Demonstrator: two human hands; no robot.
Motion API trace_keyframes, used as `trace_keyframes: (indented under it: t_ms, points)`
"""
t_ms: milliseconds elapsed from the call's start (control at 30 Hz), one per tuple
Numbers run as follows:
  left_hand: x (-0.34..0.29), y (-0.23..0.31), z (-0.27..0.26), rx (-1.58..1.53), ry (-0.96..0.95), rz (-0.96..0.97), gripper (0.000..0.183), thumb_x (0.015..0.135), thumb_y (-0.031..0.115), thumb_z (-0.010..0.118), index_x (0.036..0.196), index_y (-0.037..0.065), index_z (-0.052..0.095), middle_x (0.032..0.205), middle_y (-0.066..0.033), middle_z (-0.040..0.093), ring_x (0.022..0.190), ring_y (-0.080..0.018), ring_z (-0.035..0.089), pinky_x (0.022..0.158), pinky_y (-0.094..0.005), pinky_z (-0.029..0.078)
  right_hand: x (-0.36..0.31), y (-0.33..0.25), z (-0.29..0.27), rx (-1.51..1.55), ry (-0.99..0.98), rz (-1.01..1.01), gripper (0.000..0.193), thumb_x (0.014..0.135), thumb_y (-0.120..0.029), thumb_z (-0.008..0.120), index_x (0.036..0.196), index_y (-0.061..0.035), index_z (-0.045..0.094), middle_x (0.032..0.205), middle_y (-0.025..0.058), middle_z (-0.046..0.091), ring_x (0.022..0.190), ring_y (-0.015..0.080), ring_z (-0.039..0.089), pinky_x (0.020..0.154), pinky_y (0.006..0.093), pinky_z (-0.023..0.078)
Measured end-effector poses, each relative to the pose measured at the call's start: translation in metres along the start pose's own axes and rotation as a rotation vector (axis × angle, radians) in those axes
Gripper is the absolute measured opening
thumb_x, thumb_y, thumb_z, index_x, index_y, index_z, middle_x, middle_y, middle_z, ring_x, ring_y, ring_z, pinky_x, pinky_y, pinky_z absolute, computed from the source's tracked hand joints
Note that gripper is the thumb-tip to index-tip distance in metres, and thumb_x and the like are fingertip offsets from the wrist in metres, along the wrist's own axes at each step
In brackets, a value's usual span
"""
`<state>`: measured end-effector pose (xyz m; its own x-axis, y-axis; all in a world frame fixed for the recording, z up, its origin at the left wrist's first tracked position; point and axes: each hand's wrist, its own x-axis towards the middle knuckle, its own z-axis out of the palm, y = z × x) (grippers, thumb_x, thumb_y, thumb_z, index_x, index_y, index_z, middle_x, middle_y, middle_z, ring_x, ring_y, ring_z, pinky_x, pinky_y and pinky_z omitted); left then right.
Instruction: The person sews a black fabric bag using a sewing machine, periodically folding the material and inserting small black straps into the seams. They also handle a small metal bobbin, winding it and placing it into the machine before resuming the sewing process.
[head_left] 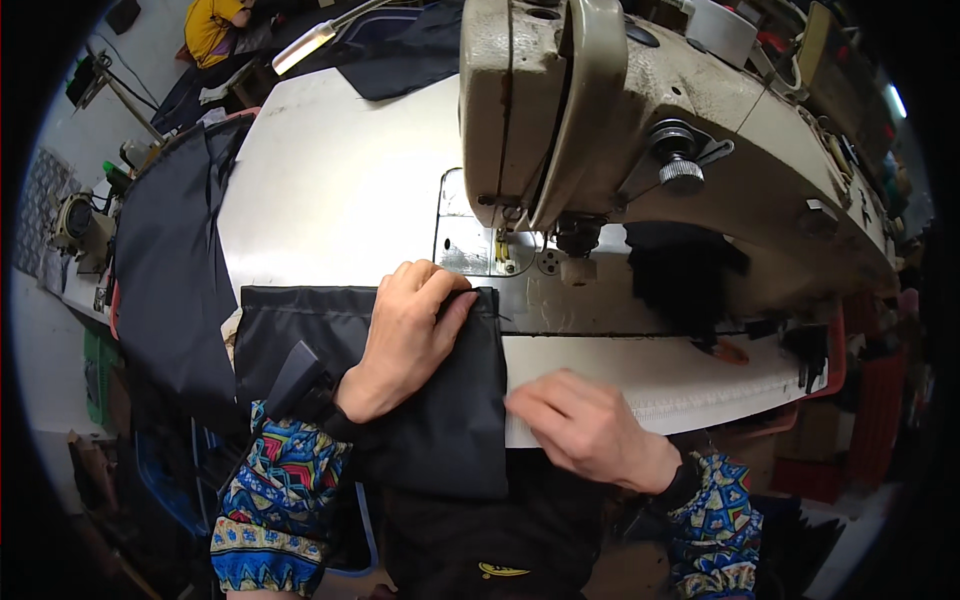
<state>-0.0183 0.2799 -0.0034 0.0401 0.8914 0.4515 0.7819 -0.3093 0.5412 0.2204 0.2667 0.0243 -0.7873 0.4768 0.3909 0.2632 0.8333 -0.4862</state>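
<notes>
A piece of black fabric (440, 420) with a folded, stitched upper edge lies over the front of the white sewing table and hangs down toward my lap. My left hand (415, 325) rests on its upper right corner, thumb and fingers pinched on the folded edge. At the fabric's right side is my right hand (580, 425), a little blurred, its fingers curled together and their tips at the fabric's edge. Whether anything is between those fingers is hidden. Just beyond my left hand stands the sewing machine (540, 110), its needle area (505, 250) over a metal plate.
Black cloth (175, 270) is heaped along the table's left side, with another dark piece (410, 55) at the back. Under the machine's arm lies a black bundle (685, 275), near an orange handle (730, 350). A lamp (305, 47) shines at the back; a person in yellow (212, 30) sits beyond.
</notes>
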Motion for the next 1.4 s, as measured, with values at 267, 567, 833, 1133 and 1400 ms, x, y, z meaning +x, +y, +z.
trace_keyframes:
  t_ms: [267,567,833,1133,1400]
  points:
    - [0.000,0.004,0.003,0.024,0.002,-0.062,0.014,0.081,0.009,0.077,0.091,0.008,0.068,0.087,-0.0060,0.058,0.086,-0.0258,0.055,0.078,-0.0376,0.041,0.028,0.019,-0.001,-0.446,-0.171,-0.063,0.044,0.084,-0.013,0.057,0.127,-0.0036,0.062,0.093,0.0028,0.056,0.088,0.0181,0.055,0.077,0.0311,0.044]
    - [0.001,0.004,0.004,0.040,-0.004,-0.162,0.014,0.081,0.011,0.078,0.090,0.009,0.067,0.093,-0.0041,0.057,0.092,-0.0241,0.051,0.083,-0.0372,0.038,0.034,0.030,-0.006,-0.439,-0.182,-0.070,0.039,0.087,-0.014,0.056,0.123,-0.0031,0.065,0.091,0.0031,0.055,0.089,0.0187,0.054,0.077,0.0325,0.044]
    - [0.013,-0.009,0.003,0.009,-0.027,-0.002,0.015,0.082,0.012,0.077,0.092,0.010,0.066,0.096,-0.0036,0.057,0.098,-0.0251,0.051,0.086,-0.0392,0.036,0.039,0.053,-0.005,-0.397,-0.162,-0.156,0.036,0.089,-0.013,0.057,0.122,-0.0031,0.066,0.135,0.0112,0.060,0.126,0.0282,0.055,0.100,0.0390,0.045]
    - [0.046,-0.034,0.019,-0.025,-0.047,0.108,0.013,0.084,0.015,0.074,0.093,0.008,0.068,0.099,-0.0054,0.057,0.101,-0.0270,0.050,0.088,-0.0407,0.035,0.049,0.069,-0.009,-0.406,-0.165,-0.011,0.045,0.086,-0.005,0.055,0.130,-0.0096,0.063,0.140,0.0070,0.057,0.134,0.0258,0.051,0.103,0.0442,0.045]
    - [0.060,-0.043,0.017,-0.002,-0.030,0.148,0.015,0.085,0.015,0.073,0.094,0.007,0.066,0.102,-0.0070,0.057,0.105,-0.0281,0.051,0.094,-0.0438,0.036,0.057,0.065,-0.014,-0.485,-0.139,0.007,0.050,0.087,-0.005,0.054,0.136,-0.0110,0.059,0.137,0.0068,0.058,0.128,0.0258,0.053,0.097,0.0457,0.045]
